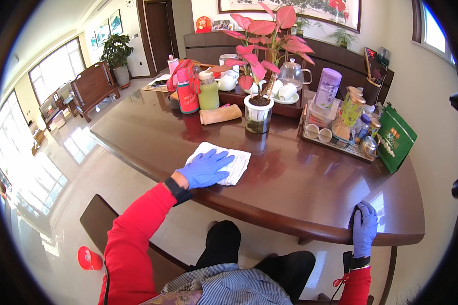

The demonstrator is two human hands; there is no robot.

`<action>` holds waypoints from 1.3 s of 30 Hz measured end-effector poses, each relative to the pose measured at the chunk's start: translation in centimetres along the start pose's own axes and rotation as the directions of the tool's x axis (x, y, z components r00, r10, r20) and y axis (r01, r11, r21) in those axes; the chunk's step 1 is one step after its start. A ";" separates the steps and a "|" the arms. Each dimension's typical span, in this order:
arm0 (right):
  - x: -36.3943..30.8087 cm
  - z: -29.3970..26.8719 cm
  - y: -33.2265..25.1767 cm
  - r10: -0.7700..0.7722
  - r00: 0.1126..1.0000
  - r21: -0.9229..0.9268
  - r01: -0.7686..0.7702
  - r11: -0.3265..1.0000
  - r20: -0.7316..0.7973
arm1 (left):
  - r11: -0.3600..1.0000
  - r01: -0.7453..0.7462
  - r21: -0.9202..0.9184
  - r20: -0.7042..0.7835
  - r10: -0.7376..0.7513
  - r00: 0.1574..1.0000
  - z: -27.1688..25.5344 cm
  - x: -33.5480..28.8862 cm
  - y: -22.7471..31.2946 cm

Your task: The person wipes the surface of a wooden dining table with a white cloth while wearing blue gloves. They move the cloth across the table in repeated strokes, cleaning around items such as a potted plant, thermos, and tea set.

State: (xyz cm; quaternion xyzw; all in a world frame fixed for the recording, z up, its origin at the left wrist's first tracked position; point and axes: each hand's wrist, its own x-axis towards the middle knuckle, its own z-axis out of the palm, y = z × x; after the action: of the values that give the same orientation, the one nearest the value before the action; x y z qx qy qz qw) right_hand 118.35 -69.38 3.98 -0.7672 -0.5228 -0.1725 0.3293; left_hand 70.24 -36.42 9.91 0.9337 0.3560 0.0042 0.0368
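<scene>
My left hand (207, 168), in a blue-violet glove, lies flat with fingers spread on a folded white cloth (238, 165). The cloth rests on the dark brown glossy table (285, 190) near its front edge. At the table's right front edge is my right hand (364, 229), gloved the same way. Its fingers are curled and close together, with nothing visible in them. Beyond the cloth lie a rolled tan cloth (221, 115) and a potted plant (258, 114) with pink leaves.
A red bottle (187, 96) and a green-filled jar (208, 94) stand at the back left. To the right are a tray of jars (336, 145), a purple tumbler (327, 89) and a green bag (396, 137). A chair (99, 218) and red bucket (89, 258) stand at lower left.
</scene>
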 end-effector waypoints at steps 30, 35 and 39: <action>-0.1 0.3 1.0 0.014 0.999 -0.034 -0.013 0.999 0.041 | 0.992 0.028 0.126 -0.471 0.035 0.881 3.2 -6.6 5.1; -0.2 0.5 1.4 -0.026 0.999 -0.006 0.026 1.000 0.021 | 0.984 0.145 0.107 -0.420 -0.088 0.903 3.6 -7.9 -2.1; -0.3 0.6 1.4 -0.019 1.000 0.005 0.019 1.000 0.016 | 0.938 0.346 -0.005 -0.247 -0.337 0.909 3.2 -9.1 -10.4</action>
State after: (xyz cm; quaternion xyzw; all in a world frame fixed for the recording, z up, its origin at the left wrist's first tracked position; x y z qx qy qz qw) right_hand 119.52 -69.50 2.93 -0.7627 -0.5332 -0.1682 0.3251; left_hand 56.65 -34.96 6.17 0.8499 0.5156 0.1058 -0.0252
